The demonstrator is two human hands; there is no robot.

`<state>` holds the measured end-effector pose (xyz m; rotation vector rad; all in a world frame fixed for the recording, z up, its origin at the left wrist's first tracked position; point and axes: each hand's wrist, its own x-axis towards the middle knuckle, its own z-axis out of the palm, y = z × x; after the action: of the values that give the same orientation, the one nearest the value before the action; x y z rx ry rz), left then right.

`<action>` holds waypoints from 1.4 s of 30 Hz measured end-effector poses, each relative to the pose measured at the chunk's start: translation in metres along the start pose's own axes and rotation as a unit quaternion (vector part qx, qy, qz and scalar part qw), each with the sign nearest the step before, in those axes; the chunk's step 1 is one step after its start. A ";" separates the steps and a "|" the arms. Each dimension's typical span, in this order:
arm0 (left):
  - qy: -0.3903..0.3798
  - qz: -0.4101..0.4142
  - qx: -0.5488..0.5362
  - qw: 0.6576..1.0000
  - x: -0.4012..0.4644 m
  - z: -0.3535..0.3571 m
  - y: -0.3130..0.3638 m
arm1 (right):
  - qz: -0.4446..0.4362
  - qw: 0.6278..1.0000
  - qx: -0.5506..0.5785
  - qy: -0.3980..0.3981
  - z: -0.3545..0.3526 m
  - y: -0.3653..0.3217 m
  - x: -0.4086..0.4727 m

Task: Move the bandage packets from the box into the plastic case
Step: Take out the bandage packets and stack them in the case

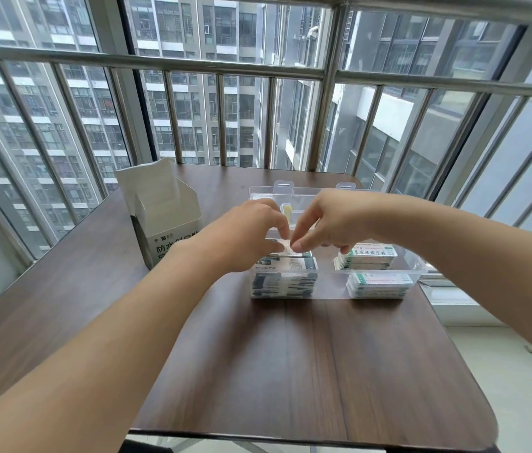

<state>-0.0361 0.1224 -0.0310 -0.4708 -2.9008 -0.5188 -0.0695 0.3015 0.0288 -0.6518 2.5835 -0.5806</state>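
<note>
A fingertip grip is kept by both the left hand and right hand on a bandage packet over the plastic case, probably so that it is squared onto the left stack, with the opened box stood left of the case on the worktop.

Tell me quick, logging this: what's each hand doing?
Left hand: pinching packets in the case.
Right hand: pinching the same packets.

Bright, even daylight from the window, soft shadows, wide-angle bending at blurred edges
</note>
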 end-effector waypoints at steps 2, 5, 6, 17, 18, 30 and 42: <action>0.000 -0.004 -0.002 1.000 -0.001 -0.002 0.001 | -0.002 1.000 0.017 0.015 -0.004 0.003 -0.004; 0.015 -0.015 0.007 1.000 -0.002 -0.006 0.005 | -0.006 0.997 0.044 0.058 -0.013 0.013 -0.015; 0.041 -0.021 0.005 0.999 -0.002 -0.005 0.007 | -0.010 0.993 0.064 0.094 -0.016 0.019 -0.019; 0.249 -0.232 -0.313 0.887 0.010 0.026 0.028 | 0.152 0.774 0.517 0.333 -0.004 0.138 -0.033; 0.242 -0.260 -0.351 0.866 0.012 0.026 0.026 | 0.144 0.772 0.549 0.285 -0.002 0.141 -0.033; 0.194 -0.373 -0.610 0.672 0.015 0.025 0.004 | 0.100 0.685 0.688 0.218 0.020 0.124 -0.020; 0.229 -0.289 -0.659 0.655 0.013 0.029 -0.001 | 0.060 0.658 0.714 0.232 0.021 0.129 -0.016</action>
<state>-0.0516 0.1356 -0.0550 0.4820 -1.6019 -2.3710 -0.0917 0.4076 -0.0461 0.2869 1.5465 -2.4867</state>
